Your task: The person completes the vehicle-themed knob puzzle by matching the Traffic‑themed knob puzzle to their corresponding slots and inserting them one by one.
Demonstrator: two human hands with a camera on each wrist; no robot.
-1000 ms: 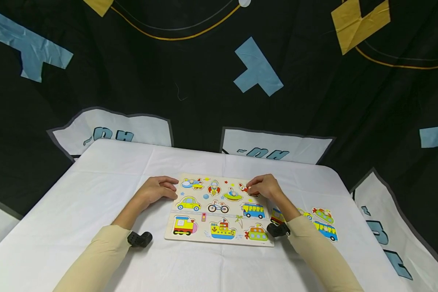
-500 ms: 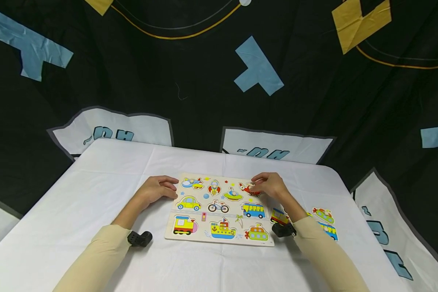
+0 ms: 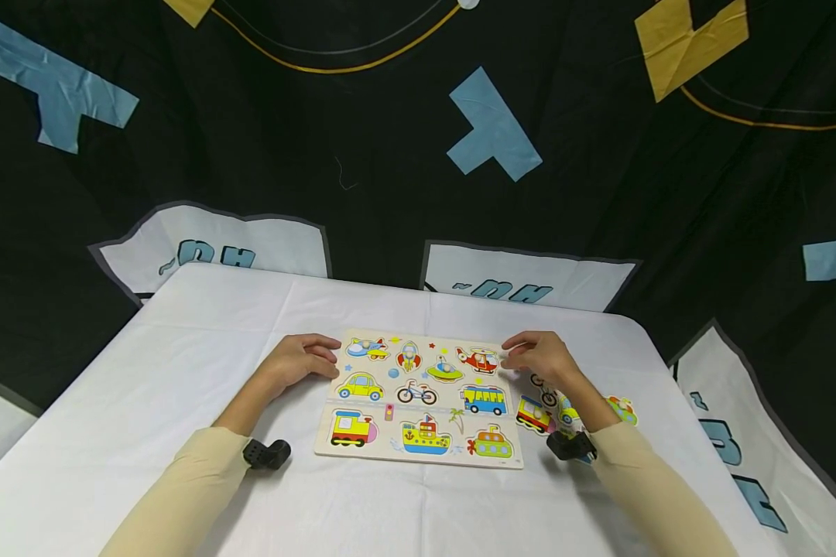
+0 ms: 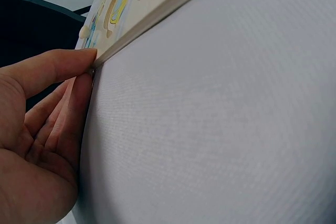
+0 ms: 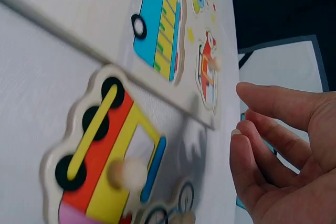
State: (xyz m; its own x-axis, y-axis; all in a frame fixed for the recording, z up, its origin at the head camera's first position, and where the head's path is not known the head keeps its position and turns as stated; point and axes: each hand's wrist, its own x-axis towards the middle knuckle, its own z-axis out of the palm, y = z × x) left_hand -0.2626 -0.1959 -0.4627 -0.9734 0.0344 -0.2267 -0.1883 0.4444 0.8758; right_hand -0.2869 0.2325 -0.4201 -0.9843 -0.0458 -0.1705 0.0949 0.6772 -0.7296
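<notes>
The wooden vehicle puzzle board (image 3: 383,414) lies flat on the table. In the head view, my left hand (image 3: 299,363) rests against its left edge. The thumb and fingertips touch that edge in the left wrist view, where the hand (image 4: 42,124) is close to the cloth. My right hand (image 3: 543,360) hovers just off the upper right corner, thumb and fingers apart and loosely bent, nothing between them. Beside it sits the red helicopter piece (image 3: 478,360) in its recess, its knob showing in the right wrist view. Knobbed plane (image 3: 367,350), rocket (image 3: 409,358) and flying saucer (image 3: 445,372) pieces sit along the top row.
Loose knobbed pieces lie right of the board: a train (image 3: 533,415), a bicycle (image 3: 547,396), a car (image 3: 567,411) and a submarine (image 3: 624,411). The right forearm covers part of this group. White cloth covers the table (image 3: 369,510); a dark curtain (image 3: 390,155) hangs behind.
My right hand has let go of the helicopter piece, which stays in its recess, and moved right past the board's edge. My left hand has stayed put.
</notes>
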